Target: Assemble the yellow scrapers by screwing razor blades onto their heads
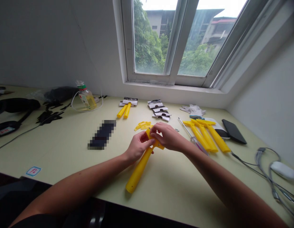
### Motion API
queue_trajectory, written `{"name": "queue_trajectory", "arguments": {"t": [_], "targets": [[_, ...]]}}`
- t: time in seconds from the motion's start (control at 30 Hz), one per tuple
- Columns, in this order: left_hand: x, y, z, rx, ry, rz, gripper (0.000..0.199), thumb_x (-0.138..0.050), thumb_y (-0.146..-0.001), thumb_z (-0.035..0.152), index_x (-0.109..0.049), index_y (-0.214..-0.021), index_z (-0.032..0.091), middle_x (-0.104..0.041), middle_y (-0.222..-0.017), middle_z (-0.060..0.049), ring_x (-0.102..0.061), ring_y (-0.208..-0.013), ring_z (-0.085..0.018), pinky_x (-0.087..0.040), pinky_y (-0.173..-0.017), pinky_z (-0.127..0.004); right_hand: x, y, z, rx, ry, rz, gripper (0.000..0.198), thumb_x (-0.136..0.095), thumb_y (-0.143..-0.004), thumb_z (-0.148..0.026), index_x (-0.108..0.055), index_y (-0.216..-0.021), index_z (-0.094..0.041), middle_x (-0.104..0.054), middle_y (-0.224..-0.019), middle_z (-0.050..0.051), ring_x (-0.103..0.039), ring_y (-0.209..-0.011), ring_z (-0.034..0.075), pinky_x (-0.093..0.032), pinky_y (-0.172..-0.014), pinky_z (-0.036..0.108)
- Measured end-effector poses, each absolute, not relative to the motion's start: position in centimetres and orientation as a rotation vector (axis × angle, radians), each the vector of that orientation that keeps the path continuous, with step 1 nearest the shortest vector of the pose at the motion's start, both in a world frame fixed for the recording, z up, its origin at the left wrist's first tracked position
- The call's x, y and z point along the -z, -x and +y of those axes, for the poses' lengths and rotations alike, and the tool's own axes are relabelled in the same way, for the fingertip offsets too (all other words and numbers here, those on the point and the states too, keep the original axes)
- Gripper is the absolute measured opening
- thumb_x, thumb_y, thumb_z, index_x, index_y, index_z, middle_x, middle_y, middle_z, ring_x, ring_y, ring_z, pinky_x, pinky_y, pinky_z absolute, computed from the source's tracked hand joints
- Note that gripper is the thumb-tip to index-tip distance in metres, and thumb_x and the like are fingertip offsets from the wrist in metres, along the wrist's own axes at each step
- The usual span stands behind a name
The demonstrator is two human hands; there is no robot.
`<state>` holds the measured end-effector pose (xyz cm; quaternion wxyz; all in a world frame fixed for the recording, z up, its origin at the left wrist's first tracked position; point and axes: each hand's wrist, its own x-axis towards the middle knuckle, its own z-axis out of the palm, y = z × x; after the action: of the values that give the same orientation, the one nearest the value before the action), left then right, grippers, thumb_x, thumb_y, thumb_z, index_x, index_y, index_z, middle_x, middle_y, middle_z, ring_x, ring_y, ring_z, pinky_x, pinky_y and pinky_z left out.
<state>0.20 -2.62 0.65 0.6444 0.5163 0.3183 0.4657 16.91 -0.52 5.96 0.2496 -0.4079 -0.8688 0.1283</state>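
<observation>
Yellow plastic scraper (140, 166) slanting across desk (66, 142) near front edge; left hand (137, 148) and right hand (169, 136) pinching its head; probably light, rigid, smooth; best gripped along thick handle

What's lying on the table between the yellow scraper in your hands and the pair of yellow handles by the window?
In the head view, a small heap of flat yellow pieces lies between the scraper and the two handles.
</observation>
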Motion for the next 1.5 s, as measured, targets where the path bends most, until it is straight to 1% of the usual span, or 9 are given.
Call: {"name": "queue_trajectory", "arguments": {"t": [0.3,0.47,0.67,0.8,0.9,1.03,1.17,1.3,1.5], "targets": [[-0.9,-0.1,-2.7,-1.068,-1.243,0.721,0.036,-0.074,-0.076,0.039,-0.061,-0.096,0.013,-0.061,-0.086,-0.006,-0.062,-0.072,-0.017,-0.059,-0.056,-0.03,-6.5,-17.0,-0.9,-0.444,1.156,-2.261,0.006,-0.059,-0.081,-0.021,-0.054,-0.082,-0.019,-0.06,-0.084,0.001,-0.052,-0.075,0.014,-0.04,-0.069,0.026],[-1.1,-0.1,-2.8,-1.047,-1.257,0.729,0.037,-0.074,-0.076,0.039,-0.063,-0.1,0.013,-0.064,-0.088,-0.007,-0.063,-0.071,-0.017,-0.059,-0.055,-0.03,-5.6,-17.6,0.3,-0.814,1.16,-2.096,0.017,-0.064,-0.077,-0.028,-0.051,-0.085,-0.02,-0.055,-0.084,0.0,-0.051,-0.074,0.013,-0.042,-0.064,0.025],[-1.0,0.0,-2.7,-1.052,-1.225,0.745,0.037,-0.077,-0.072,0.039,-0.064,-0.097,0.014,-0.064,-0.085,-0.007,-0.064,-0.07,-0.018,-0.059,-0.054,-0.031,-4.3,-17.5,1.2,-1.404,0.922,-1.797,0.03,-0.072,-0.073,-0.033,-0.048,-0.087,-0.02,-0.054,-0.076,-0.003,-0.052,-0.067,0.011,-0.043,-0.06,0.024],[-1.1,0.0,-2.6,-1.042,-1.222,0.737,0.037,-0.076,-0.073,0.038,-0.064,-0.097,0.013,-0.064,-0.086,-0.007,-0.064,-0.069,-0.018,-0.059,-0.054,-0.031,-4.4,-17.3,1.0,-1.566,0.842,-1.697,0.034,-0.074,-0.072,-0.034,-0.047,-0.088,-0.02,-0.054,-0.077,-0.004,-0.054,-0.068,0.011,-0.044,-0.062,0.025],[-1.1,0.0,-2.6,-1.042,-1.204,0.73,0.037,-0.075,-0.074,0.038,-0.064,-0.099,0.013,-0.064,-0.088,-0.008,-0.063,-0.07,-0.018,-0.059,-0.055,-0.031,-4.6,-17.3,0.7,-1.31,0.884,-1.846,0.026,-0.07,-0.077,-0.032,-0.051,-0.091,-0.021,-0.055,-0.078,-0.003,-0.054,-0.071,0.012,-0.045,-0.064,0.026],[-1.1,-0.1,-2.5,-1.073,-1.155,0.734,0.039,-0.077,-0.072,0.039,-0.065,-0.098,0.012,-0.064,-0.087,-0.008,-0.063,-0.07,-0.018,-0.058,-0.053,-0.03,-4.9,-17.5,0.3,-0.601,0.922,-2.179,0.009,-0.06,-0.087,-0.027,-0.064,-0.092,-0.022,-0.061,-0.096,0.005,-0.057,-0.086,0.016,-0.047,-0.078,0.031],[-1.0,-0.1,-2.3,-1.079,-1.138,0.738,0.04,-0.078,-0.069,0.04,-0.066,-0.095,0.012,-0.064,-0.085,-0.007,-0.063,-0.068,-0.017,-0.058,-0.053,-0.03,-5.2,-17.7,0.1,-0.102,0.844,-2.371,0.013,-0.056,-0.091,-0.028,-0.068,-0.087,-0.022,-0.062,-0.102,0.008,-0.056,-0.095,0.02,-0.042,-0.09,0.04],[-0.8,0.0,-2.3,-1.073,-1.151,0.749,0.041,-0.078,-0.07,0.042,-0.065,-0.095,0.013,-0.063,-0.084,-0.006,-0.063,-0.069,-0.017,-0.059,-0.053,-0.03,-5.3,-17.8,0.1,0.033,0.821,-2.459,0.012,-0.055,-0.091,-0.026,-0.066,-0.088,-0.021,-0.063,-0.104,0.008,-0.055,-0.098,0.021,-0.04,-0.092,0.041],[-1.0,0.0,-2.4,-1.034,-1.197,0.745,0.038,-0.076,-0.072,0.041,-0.064,-0.093,0.012,-0.063,-0.086,-0.007,-0.064,-0.074,-0.02,-0.06,-0.054,-0.031,-5.4,-17.7,0.1,0.01,0.793,-2.496,0.009,-0.056,-0.09,-0.021,-0.064,-0.086,-0.021,-0.064,-0.104,0.008,-0.058,-0.097,0.021,-0.041,-0.092,0.041]]}}
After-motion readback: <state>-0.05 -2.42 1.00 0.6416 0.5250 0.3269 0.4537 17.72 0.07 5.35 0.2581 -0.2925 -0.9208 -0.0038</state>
